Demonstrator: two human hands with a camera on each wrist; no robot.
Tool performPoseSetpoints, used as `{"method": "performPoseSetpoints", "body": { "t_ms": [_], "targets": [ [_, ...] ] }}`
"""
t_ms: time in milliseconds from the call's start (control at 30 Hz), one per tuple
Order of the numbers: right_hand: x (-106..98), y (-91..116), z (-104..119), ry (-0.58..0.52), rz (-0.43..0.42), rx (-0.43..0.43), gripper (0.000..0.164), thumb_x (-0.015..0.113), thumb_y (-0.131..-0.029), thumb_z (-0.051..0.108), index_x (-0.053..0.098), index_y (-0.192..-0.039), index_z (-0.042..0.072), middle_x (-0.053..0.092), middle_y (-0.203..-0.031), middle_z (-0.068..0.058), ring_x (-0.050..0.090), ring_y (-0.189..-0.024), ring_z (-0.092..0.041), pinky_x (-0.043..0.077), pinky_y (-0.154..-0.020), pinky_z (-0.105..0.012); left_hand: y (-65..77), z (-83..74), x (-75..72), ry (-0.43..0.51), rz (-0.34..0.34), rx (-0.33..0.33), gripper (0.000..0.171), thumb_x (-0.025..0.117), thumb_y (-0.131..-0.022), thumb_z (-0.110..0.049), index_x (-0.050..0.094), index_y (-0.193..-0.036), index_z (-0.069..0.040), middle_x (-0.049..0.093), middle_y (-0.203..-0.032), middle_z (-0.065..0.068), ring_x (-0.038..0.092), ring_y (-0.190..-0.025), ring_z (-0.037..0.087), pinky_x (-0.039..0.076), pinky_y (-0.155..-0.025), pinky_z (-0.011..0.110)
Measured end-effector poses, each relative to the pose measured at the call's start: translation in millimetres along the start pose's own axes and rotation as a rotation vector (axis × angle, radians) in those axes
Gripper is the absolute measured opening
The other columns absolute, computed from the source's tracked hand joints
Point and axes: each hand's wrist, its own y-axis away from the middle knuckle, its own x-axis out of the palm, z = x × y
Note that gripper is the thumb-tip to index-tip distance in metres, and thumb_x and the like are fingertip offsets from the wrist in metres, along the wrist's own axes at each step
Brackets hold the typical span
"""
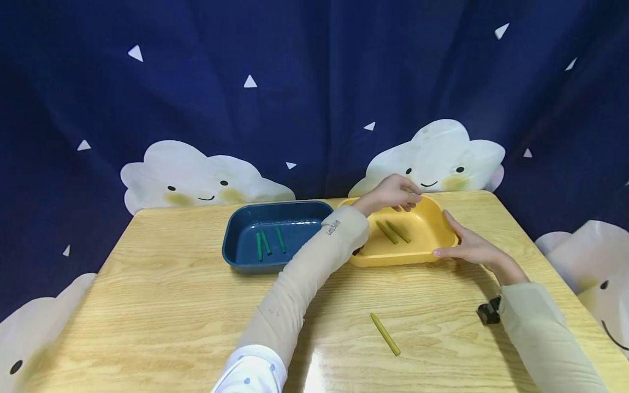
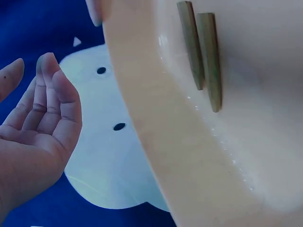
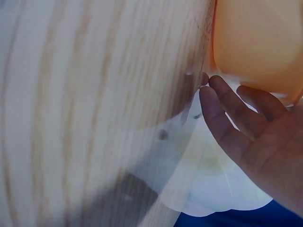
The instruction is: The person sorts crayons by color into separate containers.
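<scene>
My left hand (image 1: 396,192) is over the far side of a yellow plastic tray (image 1: 393,260), its fingers loosely bent with nothing between them. In the left wrist view the palm of that hand (image 2: 45,109) shows bare beside the tray wall (image 2: 137,94). Two olive-yellow crayons (image 1: 387,232) lie side by side inside the tray. At the tray's right end is my right hand (image 1: 474,248), thumb by the near corner and fingers along the outer wall. The right wrist view has its fairly straight fingers (image 3: 227,125) against the tray's outside.
A dark blue tray (image 1: 260,268) holding three green crayons (image 1: 265,242) stands left of the yellow one, partly behind my left sleeve (image 1: 304,278). Another olive-yellow crayon (image 1: 385,334) lies on the wooden table (image 1: 172,305) near the front. A blue cloud-patterned curtain (image 1: 314,98) hangs behind.
</scene>
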Motion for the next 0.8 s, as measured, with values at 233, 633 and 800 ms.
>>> {"method": "performPoseSetpoints", "body": {
  "t_ms": [233, 633, 800],
  "targets": [
    [-0.7, 2.5, 0.1, 0.004, -0.003, -0.016, 0.108, 0.07, -0.08, 0.024, -0.017, -0.142, 0.007, -0.006, -0.146, -0.029, 0.002, -0.131, -0.048, 0.008, -0.1, -0.062, 21.2, -9.3, 1.6, 0.001, 0.073, 0.067, 0.026, 0.061, -0.088, -0.013, 0.063, -0.111, -0.001, 0.067, -0.082, 0.008, 0.063, -0.069, 0.017, 0.051, -0.067, 0.033],
    [0.4, 1.3, 2.7, 0.002, 0.0, -0.001, 0.108, 0.07, -0.08, 0.026, -0.016, -0.143, 0.008, -0.008, -0.146, -0.028, -0.001, -0.131, -0.048, 0.006, -0.099, -0.063, 70.5, -5.9, -2.6, 0.03, 0.142, 0.174, 0.024, 0.061, -0.087, -0.007, 0.062, -0.109, 0.002, 0.067, -0.087, 0.015, 0.062, -0.071, 0.02, 0.051, -0.064, 0.03],
    [0.6, 3.7, 2.5, 0.005, -0.003, 0.003, 0.108, 0.07, -0.08, 0.027, -0.016, -0.143, 0.007, -0.009, -0.146, -0.027, -0.003, -0.131, -0.048, 0.004, -0.099, -0.064, 90.1, 1.6, -0.4, 0.078, 0.162, 0.204, 0.024, 0.06, -0.087, -0.003, 0.06, -0.109, 0.005, 0.068, -0.082, 0.015, 0.061, -0.071, 0.023, 0.05, -0.062, 0.028]
  ]
}}
